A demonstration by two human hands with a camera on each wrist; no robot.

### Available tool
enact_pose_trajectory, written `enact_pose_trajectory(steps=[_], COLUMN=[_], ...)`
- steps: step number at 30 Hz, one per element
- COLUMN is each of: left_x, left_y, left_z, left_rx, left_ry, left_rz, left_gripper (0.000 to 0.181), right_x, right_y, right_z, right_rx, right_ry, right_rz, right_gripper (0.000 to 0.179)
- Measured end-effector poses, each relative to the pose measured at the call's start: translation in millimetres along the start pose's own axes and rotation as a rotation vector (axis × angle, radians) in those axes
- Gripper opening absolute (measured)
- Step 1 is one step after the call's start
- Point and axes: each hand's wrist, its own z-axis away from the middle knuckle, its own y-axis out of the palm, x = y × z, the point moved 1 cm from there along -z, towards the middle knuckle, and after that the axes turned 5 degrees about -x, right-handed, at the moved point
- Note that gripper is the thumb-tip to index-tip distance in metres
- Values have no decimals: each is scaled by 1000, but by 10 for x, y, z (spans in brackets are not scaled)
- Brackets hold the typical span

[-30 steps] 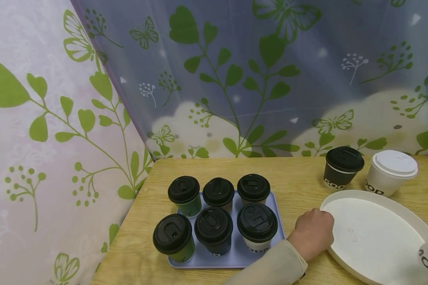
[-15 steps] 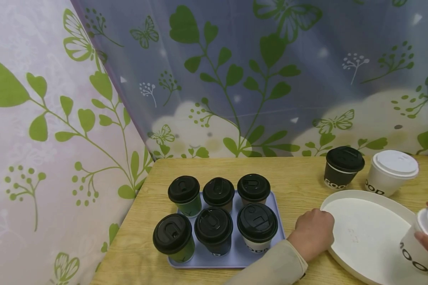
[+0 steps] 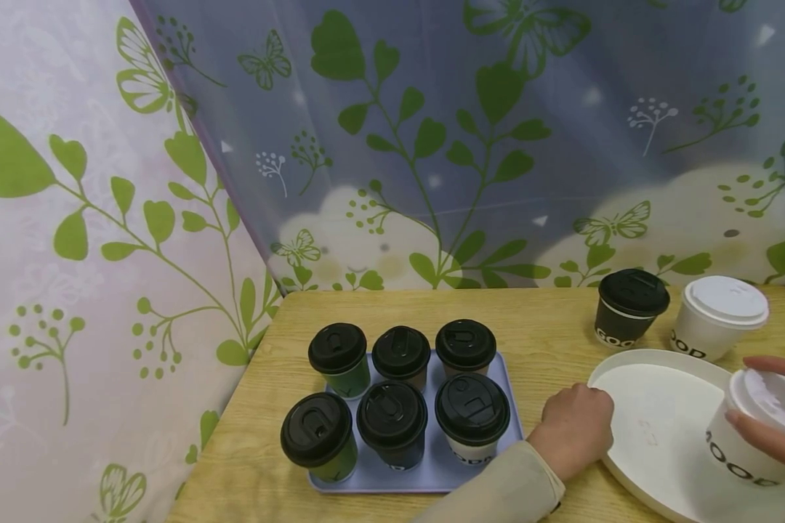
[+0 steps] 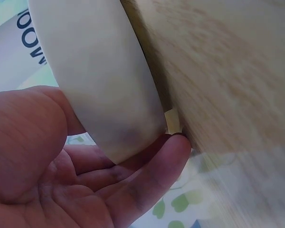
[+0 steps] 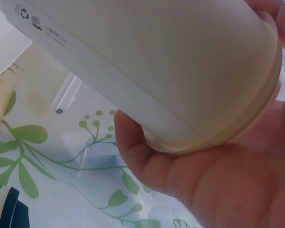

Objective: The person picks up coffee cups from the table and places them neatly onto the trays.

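On the right of the head view lies a round white tray (image 3: 657, 428) with a raised rim. My left hand (image 3: 577, 430) grips its left edge; in the left wrist view the thumb and fingers (image 4: 147, 190) are on either side of the tray wall. My right hand (image 3: 775, 442), partly cut off by the frame edge, holds a white paper cup (image 3: 726, 439) with a white lid over the tray's right side. In the right wrist view thumb and fingers curl round the cup (image 5: 171, 71) near its lid. Dark lettering runs along its lower side.
A lavender tray (image 3: 392, 479) with several black-lidded cups stands left of my left hand. Behind the round tray are a black cup (image 3: 621, 323) with a black lid and a white cup (image 3: 700, 330) with a white lid. A patterned cloth (image 3: 392, 145) hangs behind the table.
My right hand has come in from the right edge, carrying the white cup leftward over the round tray. My left hand has stayed on the tray edge; the other cups have not moved.
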Motion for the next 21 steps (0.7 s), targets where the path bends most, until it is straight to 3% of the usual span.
enact_pose_trajectory(steps=[7,15,21], left_x=[-8,-3,4], left_y=[0,10,16], left_z=[10,11,4], left_rx=[-23,-27,-23], left_ry=[7,13,19], left_rz=[-9,-5,-10], left_gripper=[11,13,13], right_x=[249,436,458], right_y=[-49,-60,-23], right_z=[-77,-180,-294], right_rx=[120,185,182], right_ry=[34,44,-2], right_rz=[128,187,169], right_gripper=[89,85,79])
